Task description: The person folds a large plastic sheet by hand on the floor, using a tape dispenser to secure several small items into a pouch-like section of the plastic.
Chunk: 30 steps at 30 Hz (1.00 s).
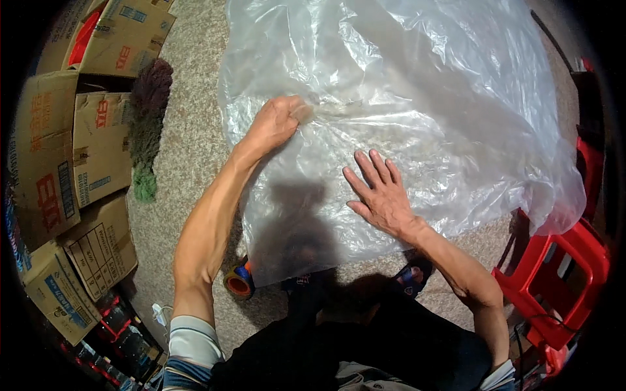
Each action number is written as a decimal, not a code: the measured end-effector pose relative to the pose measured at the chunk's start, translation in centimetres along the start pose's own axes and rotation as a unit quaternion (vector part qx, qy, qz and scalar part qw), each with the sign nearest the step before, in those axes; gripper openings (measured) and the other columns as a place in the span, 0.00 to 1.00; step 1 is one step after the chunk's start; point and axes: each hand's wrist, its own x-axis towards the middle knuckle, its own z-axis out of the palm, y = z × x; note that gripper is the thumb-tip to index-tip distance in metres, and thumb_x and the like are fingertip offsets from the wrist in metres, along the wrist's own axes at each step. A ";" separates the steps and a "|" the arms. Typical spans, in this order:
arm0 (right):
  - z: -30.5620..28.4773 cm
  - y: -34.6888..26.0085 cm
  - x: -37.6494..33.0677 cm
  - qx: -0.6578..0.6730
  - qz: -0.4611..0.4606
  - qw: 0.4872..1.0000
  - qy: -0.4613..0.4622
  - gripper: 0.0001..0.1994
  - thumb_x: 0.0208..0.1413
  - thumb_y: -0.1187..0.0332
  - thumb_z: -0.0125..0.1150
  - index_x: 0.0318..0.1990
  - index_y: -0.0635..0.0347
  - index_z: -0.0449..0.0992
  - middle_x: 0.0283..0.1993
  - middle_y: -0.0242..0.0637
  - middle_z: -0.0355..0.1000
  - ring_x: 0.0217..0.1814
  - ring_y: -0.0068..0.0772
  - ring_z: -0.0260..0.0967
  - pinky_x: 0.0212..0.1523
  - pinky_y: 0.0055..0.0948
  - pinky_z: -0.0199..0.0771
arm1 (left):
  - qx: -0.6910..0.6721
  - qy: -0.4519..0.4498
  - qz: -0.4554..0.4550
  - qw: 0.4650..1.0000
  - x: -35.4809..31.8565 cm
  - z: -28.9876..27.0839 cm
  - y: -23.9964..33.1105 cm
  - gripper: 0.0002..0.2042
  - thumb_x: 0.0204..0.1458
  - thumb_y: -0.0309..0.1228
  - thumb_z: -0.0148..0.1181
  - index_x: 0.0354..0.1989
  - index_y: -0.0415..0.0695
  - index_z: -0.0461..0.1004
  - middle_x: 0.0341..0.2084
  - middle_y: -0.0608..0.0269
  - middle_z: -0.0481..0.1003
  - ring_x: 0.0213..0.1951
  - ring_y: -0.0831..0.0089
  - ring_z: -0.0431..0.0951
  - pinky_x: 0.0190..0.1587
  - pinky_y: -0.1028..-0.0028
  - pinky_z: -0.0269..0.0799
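A large clear plastic sheet point(417, 156) lies wrinkled over the speckled floor in front of me. Near its left side, my left hand point(277, 122) is closed on a bunched fold, and creases run from the fist to the right. My right hand point(381, 192) rests flat on the sheet with its fingers spread, holding nothing. The sheet's near edge reaches almost to my feet, and its right corner drapes against a red plastic stool. I cannot tell whether the sheet has more than one layer.
Cardboard boxes point(98, 143) stack along the left, with a dark and green fuzzy bundle point(150, 117) beside them. A roll of tape point(238, 284) sits by the sheet's near left corner. The red plastic stool point(554, 280) stands at the right. A white plug point(160, 314) with a cord lies lower left.
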 end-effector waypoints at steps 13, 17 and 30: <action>-4.7 7.5 8.7 0.039 -0.012 0.983 0.177 0.20 0.61 0.75 0.61 0.61 0.62 0.75 0.69 0.44 0.68 0.71 0.51 0.63 0.67 0.48 0.63 | 0.152 -0.014 -0.073 0.986 -1.4 0.4 2.6 0.15 0.64 0.37 0.58 0.39 0.33 0.77 0.31 0.55 0.75 0.36 0.67 0.76 0.43 0.65 0.72; -5.1 7.3 8.8 0.054 0.021 0.987 0.150 0.19 0.64 0.72 0.59 0.62 0.62 0.75 0.68 0.44 0.69 0.71 0.50 0.63 0.67 0.46 0.64 | 0.179 -0.001 -0.020 0.984 -2.7 1.4 3.3 0.06 0.59 0.28 0.56 0.37 0.37 0.74 0.30 0.53 0.72 0.32 0.56 0.75 0.38 0.60 0.70; -6.5 8.4 12.4 0.288 0.088 0.949 0.091 0.11 0.66 0.63 0.63 0.46 0.62 0.81 0.44 0.41 0.75 0.49 0.41 0.73 0.52 0.39 0.73 | 0.169 0.011 -0.107 0.980 -2.3 0.6 3.1 0.13 0.66 0.35 0.56 0.46 0.36 0.79 0.33 0.54 0.77 0.36 0.62 0.78 0.43 0.64 0.73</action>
